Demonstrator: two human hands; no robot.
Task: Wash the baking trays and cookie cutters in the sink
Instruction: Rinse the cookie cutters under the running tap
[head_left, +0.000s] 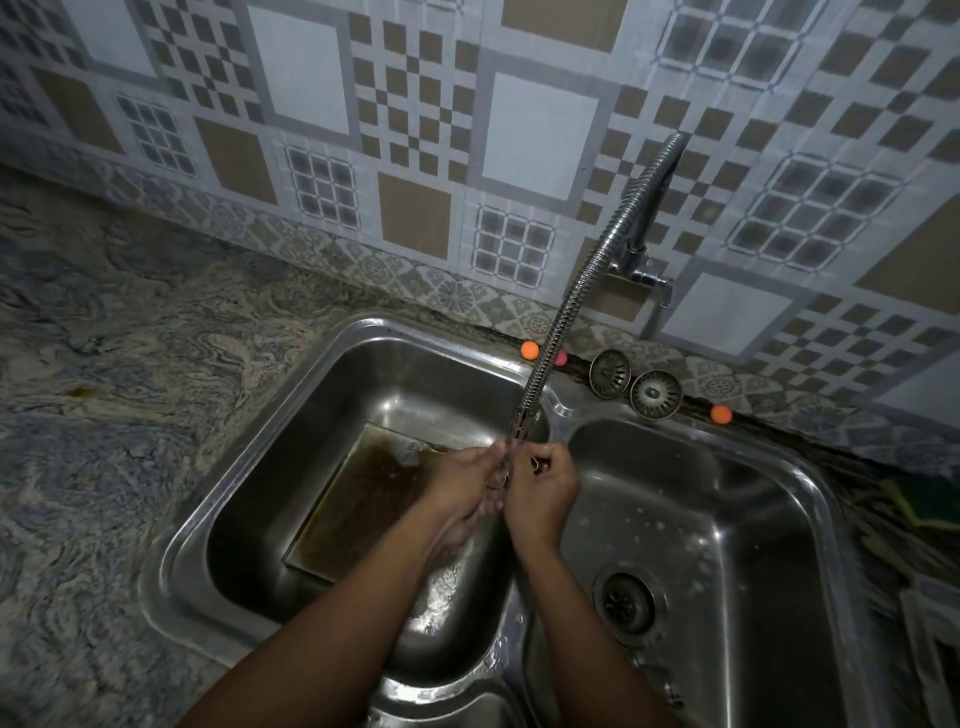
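A dark, stained baking tray (358, 499) lies flat in the left sink basin (270, 467), partly under my left arm. Both hands meet under the running water from the flexible tap hose (566, 291), above the divider between the basins. My left hand (470, 483) and my right hand (543, 493) pinch a small thin metal cookie cutter (501, 480) between them; only bits of its wire-like edge show. Water splashes into the left basin below.
The right basin (727, 519) has a drain (626, 603) and soap flecks. Two sink strainers (655, 394) and small orange balls (530, 350) sit on the back ledge. A marbled counter (114, 415) extends left. A green-yellow sponge (919, 506) lies at the right edge.
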